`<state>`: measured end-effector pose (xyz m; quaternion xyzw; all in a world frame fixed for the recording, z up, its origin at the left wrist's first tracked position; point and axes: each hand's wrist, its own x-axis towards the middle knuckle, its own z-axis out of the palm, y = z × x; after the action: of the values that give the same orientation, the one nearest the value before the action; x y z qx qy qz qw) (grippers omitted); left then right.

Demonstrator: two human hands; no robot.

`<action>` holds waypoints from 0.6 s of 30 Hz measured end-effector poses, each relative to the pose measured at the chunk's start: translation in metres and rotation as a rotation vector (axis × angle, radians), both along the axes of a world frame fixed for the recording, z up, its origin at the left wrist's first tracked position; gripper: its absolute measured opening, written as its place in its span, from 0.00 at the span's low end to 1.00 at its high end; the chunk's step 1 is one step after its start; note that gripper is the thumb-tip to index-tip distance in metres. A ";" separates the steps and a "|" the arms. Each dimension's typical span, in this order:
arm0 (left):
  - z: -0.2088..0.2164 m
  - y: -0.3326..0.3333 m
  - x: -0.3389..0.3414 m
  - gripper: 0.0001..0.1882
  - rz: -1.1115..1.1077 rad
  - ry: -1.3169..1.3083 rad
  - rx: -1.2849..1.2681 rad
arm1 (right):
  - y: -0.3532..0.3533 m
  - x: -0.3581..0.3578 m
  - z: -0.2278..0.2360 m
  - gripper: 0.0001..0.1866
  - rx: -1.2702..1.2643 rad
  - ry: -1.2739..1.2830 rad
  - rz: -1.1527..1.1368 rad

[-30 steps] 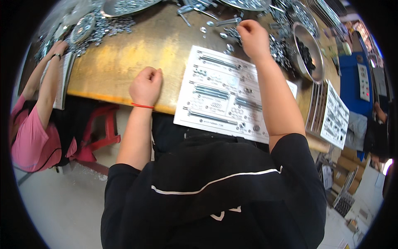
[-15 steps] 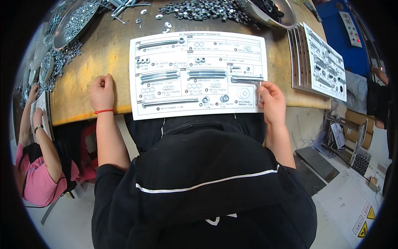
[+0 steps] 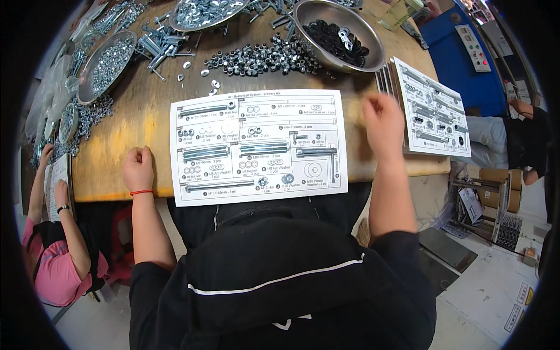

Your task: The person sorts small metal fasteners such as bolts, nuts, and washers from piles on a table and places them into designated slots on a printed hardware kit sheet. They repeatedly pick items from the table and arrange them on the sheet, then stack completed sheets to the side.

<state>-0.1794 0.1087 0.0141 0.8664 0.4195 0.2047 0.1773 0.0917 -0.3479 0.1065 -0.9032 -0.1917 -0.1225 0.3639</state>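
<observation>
A white printed sheet with bolts, nuts and washers shown in boxed sections lies at the table's front edge before me. Near its right side is an L-shaped metal piece. My left hand, below a red cord bracelet, rests curled into a loose fist at the table edge, left of the sheet and apart from it. The inside of that fist is hidden. My right hand is raised right of the sheet, beside a stack of similar sheets. Its fingers look curled but are blurred, and nothing in them can be made out.
Loose nuts lie beyond the sheet. Around them stand a metal bowl of black washers, a dish of small nuts and another dish by scattered bolts. A co-worker in pink handles a sheet at left.
My right hand has left the L-shaped piece at the sheet's right side and moved away, up and to the right. My left hand keeps its place by the edge. The view has shifted toward the far table.
</observation>
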 end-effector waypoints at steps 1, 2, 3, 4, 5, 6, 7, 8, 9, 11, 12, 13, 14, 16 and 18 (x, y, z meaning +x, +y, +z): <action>0.002 0.000 0.000 0.14 -0.001 -0.001 0.015 | 0.009 0.026 0.007 0.08 -0.054 -0.071 0.014; 0.004 -0.004 0.002 0.14 0.019 0.008 0.050 | 0.015 0.058 0.009 0.08 -0.157 -0.096 0.012; 0.005 -0.005 0.004 0.14 0.005 0.002 0.060 | 0.022 0.088 0.008 0.09 -0.208 -0.133 0.024; 0.006 -0.005 0.006 0.14 -0.009 -0.005 0.068 | 0.027 0.122 0.009 0.12 -0.339 -0.073 0.033; 0.005 -0.005 0.009 0.14 -0.020 -0.010 0.076 | 0.032 0.156 0.002 0.13 -0.409 0.008 0.005; 0.005 -0.004 0.011 0.14 -0.027 -0.018 0.057 | 0.038 0.183 -0.007 0.14 -0.478 0.088 -0.017; 0.004 -0.004 0.010 0.14 -0.027 -0.025 0.037 | 0.044 0.200 -0.011 0.15 -0.558 0.132 -0.002; 0.004 -0.004 0.010 0.14 -0.028 -0.031 0.017 | 0.050 0.213 -0.015 0.15 -0.639 0.176 0.011; 0.006 -0.004 0.008 0.14 -0.012 -0.024 0.006 | 0.060 0.222 -0.017 0.16 -0.720 0.216 0.032; 0.008 -0.005 0.008 0.14 0.010 -0.014 -0.019 | 0.071 0.235 -0.023 0.19 -0.836 0.231 0.026; 0.008 -0.005 0.011 0.14 0.012 -0.014 -0.023 | 0.063 0.246 -0.036 0.19 -0.855 0.239 -0.001; 0.008 -0.006 0.010 0.14 0.026 -0.009 -0.024 | 0.069 0.248 -0.039 0.20 -0.872 0.246 -0.016; 0.009 -0.006 0.009 0.14 0.036 -0.006 -0.025 | 0.071 0.248 -0.041 0.21 -0.865 0.221 -0.031; 0.012 -0.010 0.006 0.14 0.050 0.003 -0.034 | 0.074 0.241 -0.038 0.20 -0.795 0.197 -0.004; 0.018 -0.012 0.006 0.14 0.045 0.006 -0.044 | 0.068 0.238 -0.036 0.20 -0.714 0.156 0.020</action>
<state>-0.1734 0.0972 0.0319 0.8534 0.4437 0.1966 0.1903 0.3301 -0.2797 0.0702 -0.9780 -0.2029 0.0249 0.0404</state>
